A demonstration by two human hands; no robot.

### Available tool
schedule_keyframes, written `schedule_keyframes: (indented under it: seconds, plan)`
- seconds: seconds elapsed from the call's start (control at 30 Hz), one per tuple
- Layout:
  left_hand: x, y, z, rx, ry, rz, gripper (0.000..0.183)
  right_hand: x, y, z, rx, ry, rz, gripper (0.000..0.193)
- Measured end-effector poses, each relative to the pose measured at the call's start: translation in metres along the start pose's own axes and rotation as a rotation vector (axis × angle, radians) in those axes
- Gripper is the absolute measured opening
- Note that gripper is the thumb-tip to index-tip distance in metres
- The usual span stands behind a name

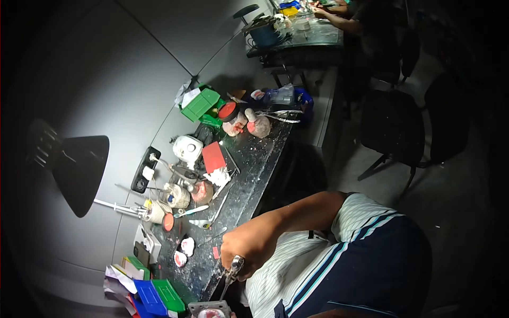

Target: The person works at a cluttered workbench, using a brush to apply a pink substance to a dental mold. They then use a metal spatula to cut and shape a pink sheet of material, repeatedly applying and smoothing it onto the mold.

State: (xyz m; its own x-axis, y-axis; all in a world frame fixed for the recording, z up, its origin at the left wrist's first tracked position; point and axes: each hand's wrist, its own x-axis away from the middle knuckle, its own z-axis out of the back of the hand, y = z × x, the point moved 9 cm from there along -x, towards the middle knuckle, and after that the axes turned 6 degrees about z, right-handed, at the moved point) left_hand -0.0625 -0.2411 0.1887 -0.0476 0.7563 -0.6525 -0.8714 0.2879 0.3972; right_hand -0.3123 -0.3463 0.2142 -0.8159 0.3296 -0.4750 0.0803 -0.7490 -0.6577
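Observation:
My right hand point(253, 245) is closed around a shiny metal tool point(233, 269) with a rounded end and a narrow shaft; its exact kind is unclear. The shaft slants down toward a grey metal frame point(197, 307), which is cut off by the lower edge. Inside the frame lies a white and pink mass point(212, 314), like plaster. Of my left hand only a possible sliver of skin shows beside the frame, so its fingers are hidden. A small red piece point(216, 252) lies beside my right hand. Two white and pink dental casts point(187, 246) rest on the dark workbench point(249, 175).
Along the wall side stand a black lamp shade point(85, 169), a power strip point(146, 169), a white device point(187, 148) and a red box point(213, 157). Green point(200, 104) and blue bins point(150, 298) sit at the bench's ends. Another person's hands point(323, 11) work at a far table.

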Motion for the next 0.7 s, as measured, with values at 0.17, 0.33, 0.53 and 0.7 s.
schedule_keyframes:
  seconds: [0.17, 0.33, 0.53, 0.7]
  plan:
    - [-0.018, 0.034, -0.022, -0.060, 0.005, -0.242, 0.097, 0.010, -0.007, 0.001, -0.106, -0.015, 0.046, 0.024]
    - [-0.025, 0.037, -0.030, -0.079, -0.001, -0.303, 0.092, 0.008, -0.010, 0.017, 0.108, 0.199, 0.020, 0.018]
    - [-0.011, -0.009, -0.025, -0.077, -0.019, -0.109, 0.103, 0.002, 0.003, 0.010, -0.003, 0.011, -0.071, 0.019]
    - [0.000, -0.026, -0.024, -0.093, -0.037, -0.102, 0.110, 0.006, 0.003, 0.019, -0.066, -0.011, -0.096, 0.011]
